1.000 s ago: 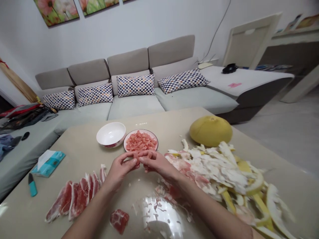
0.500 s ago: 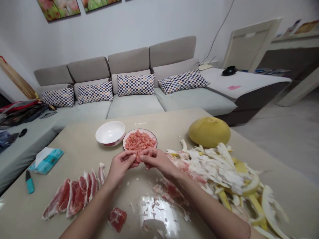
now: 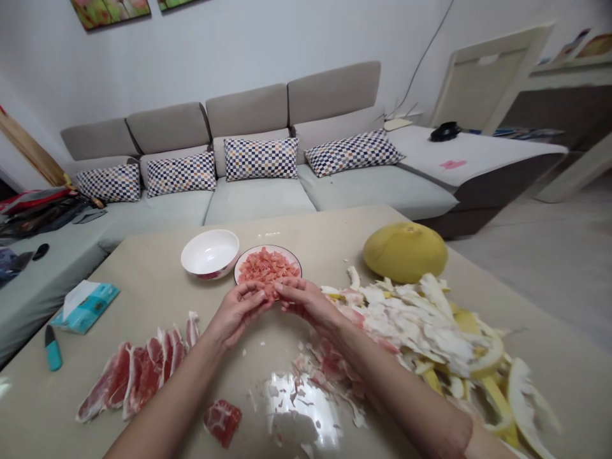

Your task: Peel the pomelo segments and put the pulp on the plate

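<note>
My left hand (image 3: 235, 310) and my right hand (image 3: 306, 301) meet fingertip to fingertip just in front of a plate (image 3: 268, 269) heaped with pink pomelo flesh. Both pinch a small pink piece of pomelo (image 3: 270, 292) between them, fingers closed round it. A row of peeled pink pomelo segments (image 3: 136, 373) lies on the table to the left of my left forearm. One loose segment (image 3: 222, 421) lies near the front edge. Beside the plate stands a white bowl (image 3: 210, 254).
A whole yellow pomelo (image 3: 405, 251) sits at the right, behind a big heap of white pith and yellow peel (image 3: 430, 325). A tissue pack (image 3: 85, 307) and a teal-handled knife (image 3: 51, 347) lie at the left. A grey sofa (image 3: 258, 191) stands behind the beige table (image 3: 157, 293).
Both hands have moved slightly forward, closer to the plate, still working the same small piece. The camera has shifted a little.
</note>
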The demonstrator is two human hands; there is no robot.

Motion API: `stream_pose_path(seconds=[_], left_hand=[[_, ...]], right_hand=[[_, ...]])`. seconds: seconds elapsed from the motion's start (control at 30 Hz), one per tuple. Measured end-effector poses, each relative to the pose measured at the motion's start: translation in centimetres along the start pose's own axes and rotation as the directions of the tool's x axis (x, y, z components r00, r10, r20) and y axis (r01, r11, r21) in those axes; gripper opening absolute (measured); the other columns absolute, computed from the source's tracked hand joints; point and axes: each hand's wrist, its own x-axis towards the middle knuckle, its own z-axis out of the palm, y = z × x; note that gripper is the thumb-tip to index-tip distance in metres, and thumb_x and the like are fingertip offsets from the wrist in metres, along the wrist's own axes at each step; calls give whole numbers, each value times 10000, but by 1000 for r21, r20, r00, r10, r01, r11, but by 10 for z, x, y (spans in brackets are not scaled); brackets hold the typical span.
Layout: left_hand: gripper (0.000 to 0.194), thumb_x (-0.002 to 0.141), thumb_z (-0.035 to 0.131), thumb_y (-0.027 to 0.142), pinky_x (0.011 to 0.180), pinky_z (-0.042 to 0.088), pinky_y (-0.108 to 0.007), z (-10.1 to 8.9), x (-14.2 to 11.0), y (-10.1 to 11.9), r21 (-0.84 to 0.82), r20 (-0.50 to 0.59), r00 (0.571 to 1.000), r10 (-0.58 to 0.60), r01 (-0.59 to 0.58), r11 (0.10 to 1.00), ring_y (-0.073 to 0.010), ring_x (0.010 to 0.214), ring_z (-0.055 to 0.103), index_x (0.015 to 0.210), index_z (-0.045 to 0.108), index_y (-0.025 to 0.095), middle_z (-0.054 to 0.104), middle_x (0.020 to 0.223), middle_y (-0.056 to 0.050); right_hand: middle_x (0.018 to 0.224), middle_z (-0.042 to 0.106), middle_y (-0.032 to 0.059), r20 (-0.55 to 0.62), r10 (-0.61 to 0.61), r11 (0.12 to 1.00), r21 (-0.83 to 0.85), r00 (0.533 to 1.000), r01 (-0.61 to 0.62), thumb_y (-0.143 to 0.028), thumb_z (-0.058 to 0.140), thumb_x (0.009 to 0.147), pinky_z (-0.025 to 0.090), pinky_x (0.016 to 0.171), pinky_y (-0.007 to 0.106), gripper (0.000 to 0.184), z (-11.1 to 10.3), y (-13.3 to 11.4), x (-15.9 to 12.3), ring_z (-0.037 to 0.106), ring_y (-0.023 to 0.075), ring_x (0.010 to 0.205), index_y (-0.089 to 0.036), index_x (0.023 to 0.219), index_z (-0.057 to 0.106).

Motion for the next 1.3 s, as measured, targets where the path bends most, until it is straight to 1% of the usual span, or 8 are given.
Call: stream_pose_path(seconds=[0.23, 0.37, 0.47, 0.7, 0.83, 0.93, 1.1, 1.3], left_hand=[[334, 609, 854, 342, 568, 488, -218, -8, 45, 6, 206, -78, 995, 64, -47, 977, -83, 550, 566, 677, 596, 140, 590, 618, 45], [218, 849, 660, 321, 667, 547, -313, -8, 75, 13, 394, -105, 992, 68, -21, 919, -153, 741, 643, 950, 643, 128, 670, 893, -31], [291, 910, 575, 303, 795, 553, -413, -9, 89, 17, 495, -117, 990, 72, -4, 869, -212, 950, 638, 1160, 585, 154, 628, 1149, -86], [322, 909, 577, 311, 820, 547, -432, -11, 99, 24, 620, -113, 988, 104, -12, 784, -225, 983, 632, 1194, 571, 161, 614, 1188, -94], [273, 870, 627, 270, 899, 503, -435, -9, 87, 28, 651, -87, 976, 201, -98, 753, -245, 1079, 590, 1124, 620, 171, 601, 1233, -101], [250, 773, 713, 240, 880, 487, -349, 1, 61, 29, 623, -32, 971, 238, -167, 765, -259, 1092, 581, 1018, 687, 201, 628, 1224, -99], [268, 727, 742, 340, 500, 451, -241, 23, 6, 26, 500, 133, 986, 96, -150, 853, -170, 660, 635, 950, 694, 200, 713, 909, -59], [283, 724, 762, 368, 550, 477, -213, 23, -25, 27, 302, 123, 990, 65, -99, 948, -136, 688, 611, 891, 655, 165, 662, 783, -30]], right_hand=[[628, 617, -6, -122, -75, 952, -305, 990, 34, -404, 751, 647, 406, 593, 254, 268, -15, -6, 36, 523, 130, 598, -151, 695, 678], [542, 561, -31, -207, -152, 862, -506, 966, 27, -295, 731, 625, 357, 580, 251, 142, -17, -11, 60, 523, 159, 626, -167, 633, 670], [542, 560, -30, -225, -173, 813, -582, 959, 11, -283, 701, 652, 353, 572, 244, 119, -18, -13, 71, 533, 160, 628, -168, 647, 671], [736, 663, 27, -178, -133, 812, -583, 975, 5, -300, 632, 756, 427, 570, 231, 177, -26, -21, 58, 596, 158, 671, -151, 847, 659], [892, 686, 76, -123, -90, 831, -556, 988, 6, -211, 579, 784, 485, 642, 253, 156, -31, -23, 38, 640, 175, 772, -137, 905, 645], [930, 679, 64, -66, -91, 828, -560, 994, 38, -165, 583, 779, 498, 712, 283, 223, -27, -27, 16, 637, 177, 806, -154, 992, 646], [922, 667, 44, 83, -161, 811, -556, 983, 180, -214, 637, 790, 504, 707, 310, 429, -5, -38, -19, 624, 170, 755, -180, 1206, 536], [942, 674, 49, 61, -195, 812, -550, 979, 196, -215, 667, 779, 514, 732, 317, 400, 16, -49, -46, 626, 171, 783, -181, 1162, 559]])
